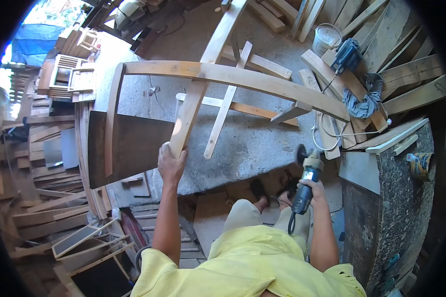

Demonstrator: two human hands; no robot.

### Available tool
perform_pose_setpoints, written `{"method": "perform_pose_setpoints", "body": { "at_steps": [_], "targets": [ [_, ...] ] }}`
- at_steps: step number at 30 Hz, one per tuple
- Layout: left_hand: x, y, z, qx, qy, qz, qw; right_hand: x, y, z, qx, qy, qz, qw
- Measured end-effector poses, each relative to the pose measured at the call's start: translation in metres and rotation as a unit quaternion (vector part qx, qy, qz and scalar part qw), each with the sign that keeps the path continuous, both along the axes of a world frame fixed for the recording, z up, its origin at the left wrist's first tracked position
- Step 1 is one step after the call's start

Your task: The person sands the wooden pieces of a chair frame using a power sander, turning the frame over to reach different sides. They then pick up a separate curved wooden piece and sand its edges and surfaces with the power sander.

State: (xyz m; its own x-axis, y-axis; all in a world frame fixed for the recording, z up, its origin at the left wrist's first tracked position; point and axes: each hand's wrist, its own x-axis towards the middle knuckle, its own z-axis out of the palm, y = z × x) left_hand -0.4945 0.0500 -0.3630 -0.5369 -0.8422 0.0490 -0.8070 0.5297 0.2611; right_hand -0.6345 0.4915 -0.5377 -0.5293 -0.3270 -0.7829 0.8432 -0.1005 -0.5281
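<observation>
My left hand is closed around the near end of a straight bar of a wooden frame. The frame is a cross of a long curved beam over a straight bar, with a leg at the left and a short stub at the right. In my right hand is an angle grinder, gripped by its body. Its disc points away from me and looks blurred, to the right of the frame and apart from it. A cord leaves the grinder's rear end.
Below the frame is a concrete slab. A blue power tool, a rag, a white cable and a bucket are among planks at the right. A workbench stands right, stacked lumber left.
</observation>
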Motion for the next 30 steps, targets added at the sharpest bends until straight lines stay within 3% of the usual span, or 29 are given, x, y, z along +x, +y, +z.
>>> {"method": "perform_pose_setpoints", "body": {
  "at_steps": [1, 3, 4, 7, 10, 12, 14, 15, 17, 19, 20, 22, 23, 25, 30],
  "targets": [
    [0.001, 0.007, 0.002, 0.0, -0.005, 0.0, 1.0, 0.001, -0.006, -0.003, -0.015, -0.006, 0.025, 1.0],
    [-0.006, 0.023, 0.004, -0.241, 0.083, -0.149, 0.955, -0.003, -0.022, -0.005, -0.045, -0.039, 0.047, 0.997],
    [-0.009, 0.038, 0.002, -0.263, 0.142, -0.189, 0.935, -0.001, -0.03, -0.011, -0.073, -0.038, 0.041, 0.996],
    [-0.02, 0.098, -0.019, -0.173, 0.17, -0.302, 0.922, 0.004, -0.053, -0.038, -0.133, -0.064, 0.039, 0.988],
    [-0.038, 0.14, -0.073, 0.035, 0.127, -0.294, 0.947, 0.01, -0.088, -0.05, -0.163, -0.079, 0.015, 0.983],
    [-0.039, 0.132, -0.161, 0.211, 0.083, -0.236, 0.945, 0.017, -0.113, -0.076, -0.177, -0.082, -0.002, 0.981],
    [-0.051, 0.122, -0.226, 0.414, 0.064, -0.128, 0.899, 0.015, -0.14, -0.095, -0.164, -0.06, 0.003, 0.985],
    [-0.061, 0.118, -0.246, 0.412, 0.066, -0.13, 0.899, 0.012, -0.156, -0.107, -0.151, -0.036, 0.005, 0.988],
    [-0.085, 0.104, -0.285, 0.53, 0.018, 0.009, 0.848, 0.008, -0.194, -0.162, -0.118, 0.029, 0.017, 0.992],
    [-0.114, 0.083, -0.323, 0.556, 0.016, -0.014, 0.831, -0.001, -0.227, -0.214, -0.011, 0.145, 0.055, 0.988],
    [-0.126, 0.076, -0.341, 0.582, 0.014, -0.025, 0.813, -0.009, -0.238, -0.238, -0.009, 0.149, 0.059, 0.987],
    [-0.146, 0.059, -0.41, 0.527, 0.071, -0.084, 0.843, -0.029, -0.266, -0.279, 0.128, 0.333, 0.15, 0.922],
    [-0.158, 0.052, -0.434, 0.526, 0.072, -0.089, 0.843, -0.038, -0.279, -0.288, 0.128, 0.336, 0.146, 0.922],
    [-0.18, 0.039, -0.465, 0.44, 0.06, -0.099, 0.89, -0.055, -0.293, -0.29, 0.229, 0.32, 0.21, 0.895],
    [-0.216, 0.025, -0.48, 0.468, 0.021, -0.125, 0.874, -0.075, -0.312, -0.321, 0.282, 0.353, 0.191, 0.871]
  ]
}}
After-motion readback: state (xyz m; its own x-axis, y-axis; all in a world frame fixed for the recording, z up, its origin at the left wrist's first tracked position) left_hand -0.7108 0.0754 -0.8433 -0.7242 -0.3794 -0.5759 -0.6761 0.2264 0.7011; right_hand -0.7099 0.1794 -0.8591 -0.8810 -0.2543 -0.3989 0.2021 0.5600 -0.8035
